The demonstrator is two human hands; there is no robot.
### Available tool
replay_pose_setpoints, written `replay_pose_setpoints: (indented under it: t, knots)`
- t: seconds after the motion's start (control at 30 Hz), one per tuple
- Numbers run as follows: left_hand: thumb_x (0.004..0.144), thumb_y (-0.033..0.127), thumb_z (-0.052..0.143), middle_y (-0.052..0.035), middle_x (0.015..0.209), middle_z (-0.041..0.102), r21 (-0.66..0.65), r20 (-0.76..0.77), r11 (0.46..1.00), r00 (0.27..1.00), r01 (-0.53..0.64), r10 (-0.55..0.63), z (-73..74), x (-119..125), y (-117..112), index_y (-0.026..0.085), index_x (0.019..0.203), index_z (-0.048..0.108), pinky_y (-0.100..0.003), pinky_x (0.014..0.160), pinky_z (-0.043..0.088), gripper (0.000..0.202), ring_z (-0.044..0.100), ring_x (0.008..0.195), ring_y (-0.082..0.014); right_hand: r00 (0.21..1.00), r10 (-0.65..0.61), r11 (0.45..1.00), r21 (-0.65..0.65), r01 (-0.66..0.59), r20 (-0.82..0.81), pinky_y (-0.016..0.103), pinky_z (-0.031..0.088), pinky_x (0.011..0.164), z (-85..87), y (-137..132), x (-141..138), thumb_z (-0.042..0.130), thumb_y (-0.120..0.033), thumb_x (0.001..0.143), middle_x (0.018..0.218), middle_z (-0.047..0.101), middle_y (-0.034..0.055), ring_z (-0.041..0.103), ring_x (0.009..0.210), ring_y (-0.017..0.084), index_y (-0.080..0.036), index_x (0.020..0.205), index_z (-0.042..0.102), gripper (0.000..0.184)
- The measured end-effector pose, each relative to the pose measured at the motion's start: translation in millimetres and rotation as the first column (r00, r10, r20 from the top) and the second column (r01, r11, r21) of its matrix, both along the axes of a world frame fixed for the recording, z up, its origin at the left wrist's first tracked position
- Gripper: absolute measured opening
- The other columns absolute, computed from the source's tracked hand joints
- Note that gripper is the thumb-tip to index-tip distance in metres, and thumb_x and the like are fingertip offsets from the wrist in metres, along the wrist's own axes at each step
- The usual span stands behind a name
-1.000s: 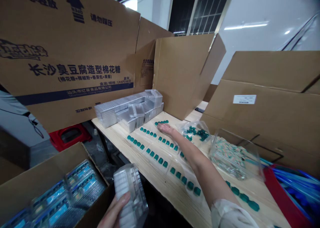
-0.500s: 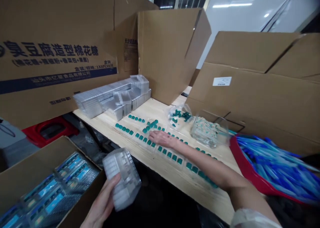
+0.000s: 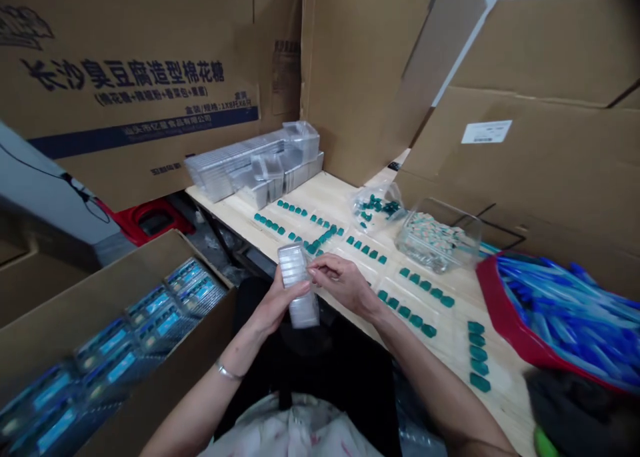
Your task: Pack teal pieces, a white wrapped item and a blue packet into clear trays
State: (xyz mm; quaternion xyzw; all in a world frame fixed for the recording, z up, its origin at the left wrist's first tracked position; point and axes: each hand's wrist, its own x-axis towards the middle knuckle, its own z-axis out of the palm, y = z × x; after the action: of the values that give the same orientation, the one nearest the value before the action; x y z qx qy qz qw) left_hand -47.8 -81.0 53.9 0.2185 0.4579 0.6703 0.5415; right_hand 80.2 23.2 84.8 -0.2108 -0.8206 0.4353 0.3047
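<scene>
Glossy plastic tray stack [image 3: 294, 265], smooth wooden table [image 3: 340, 189], matt cardboard carton [image 3: 550, 170] (paper label [image 3: 487, 131]), shiny metal bracelet [image 3: 229, 371]

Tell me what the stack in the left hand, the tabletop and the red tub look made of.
Stack: probably thin, glossy plastic; its layers look translucent and catch light.
Tabletop: probably wood or similar board, fairly matte; pale, faintly streaked.
Red tub: likely smooth plastic, from its even colour.

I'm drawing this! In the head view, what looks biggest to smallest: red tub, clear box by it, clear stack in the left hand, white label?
1. Red tub
2. Clear box
3. Clear stack, in left hand
4. White label
The stack is nearer the camera, so its real size is unsure.
</scene>
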Motion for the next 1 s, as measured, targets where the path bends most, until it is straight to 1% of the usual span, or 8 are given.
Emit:
replay_pose_setpoints:
  t: [0.07,0.17,0.27,0.4,0.5,0.63,0.83,1.0]
  knots:
    - [0.068,0.025,0.072,-0.0107,0.111,0.061,0.005,-0.034,1.000,0.999,0.019,-0.019,-1.3,4.7,1.4,0.019,0.130,0.038,-0.040,0.094,0.038,0.072,0.057,0.102,-0.0236,1.000,-0.014,0.989,-0.150,0.012,-0.017,0.023,0.051,0.059,0.1,-10.1,-1.7,0.055,-0.029,0.081,0.074,0.062,0.0020,0.060,0.062,0.012,-0.018,0.079,0.062,0.014]
    - [0.065,0.026,0.074,-0.0100,0.111,0.060,-0.009,-0.097,1.000,0.995,0.024,-0.025,-5.0,7.9,0.1,0.021,0.133,0.033,-0.041,0.094,0.038,0.079,0.057,0.100,-0.0231,0.999,-0.023,0.943,-0.333,0.014,-0.024,0.023,0.050,0.054,-0.6,-15.0,0.6,0.058,-0.032,0.077,0.065,0.060,0.0003,0.059,0.055,0.012,-0.016,0.075,0.062,0.016]
    - [0.064,0.025,0.076,-0.0081,0.109,0.061,-0.009,-0.156,1.000,0.988,0.009,-0.011,-8.2,7.5,-2.2,0.023,0.136,0.028,-0.039,0.093,0.039,0.087,0.057,0.099,-0.0218,1.000,-0.002,0.907,-0.421,-0.002,-0.009,0.023,0.050,0.055,1.6,-15.5,5.3,0.061,-0.033,0.074,0.064,0.062,0.0002,0.060,0.054,0.012,-0.015,0.078,0.064,0.018]
    - [0.063,0.025,0.076,-0.0070,0.105,0.061,-0.015,-0.166,1.000,0.986,0.011,-0.013,-11.6,6.7,-3.0,0.024,0.138,0.023,-0.037,0.091,0.039,0.092,0.058,0.096,-0.0209,1.000,0.011,0.864,-0.504,0.002,0.024,0.023,0.049,0.055,0.8,-14.7,6.4,0.063,-0.034,0.071,0.056,0.062,-0.0011,0.060,0.051,0.012,-0.015,0.076,0.064,0.020]
    - [0.065,0.027,0.075,-0.0064,0.103,0.061,-0.005,-0.123,0.999,0.992,0.034,-0.034,-15.1,8.2,-2.5,0.023,0.134,0.030,-0.035,0.089,0.040,0.082,0.058,0.093,-0.0197,0.999,0.031,0.841,-0.541,-0.021,0.011,0.023,0.048,0.054,-5.2,-12.7,3.3,0.063,-0.034,0.071,0.054,0.062,-0.0015,0.059,0.050,0.012,-0.015,0.074,0.064,0.020]
    - [0.068,0.029,0.073,-0.0043,0.094,0.061,0.018,-0.029,0.999,0.999,0.046,-0.045,-20.6,11.1,-2.4,0.021,0.128,0.037,-0.033,0.082,0.042,0.070,0.058,0.084,-0.0168,0.999,0.042,0.835,-0.549,-0.045,-0.018,0.023,0.047,0.052,-14.5,-11.0,-1.6,0.063,-0.033,0.071,0.052,0.061,-0.0025,0.058,0.048,0.011,-0.014,0.073,0.064,0.019]
    - [0.066,0.026,0.074,-0.0027,0.081,0.062,0.014,0.027,1.000,0.999,0.026,-0.026,-24.5,8.8,-3.4,0.017,0.121,0.041,-0.031,0.074,0.044,0.065,0.060,0.073,-0.0163,1.000,-0.020,0.828,-0.560,0.017,0.001,0.021,0.047,0.048,-19.9,-16.0,-11.6,0.060,-0.028,0.069,0.049,0.059,-0.0043,0.055,0.044,0.010,-0.015,0.069,0.060,0.013]
    - [0.063,0.026,0.076,-0.0034,0.083,0.063,0.022,0.056,1.000,0.998,-0.002,0.001,-24.7,2.5,-2.7,0.017,0.119,0.042,-0.031,0.071,0.045,0.066,0.060,0.071,-0.0163,0.998,-0.060,0.843,-0.535,0.052,0.002,0.021,0.047,0.046,-19.3,-19.5,-21.3,0.058,-0.026,0.068,0.048,0.057,-0.0054,0.054,0.043,0.009,-0.016,0.067,0.058,0.010]
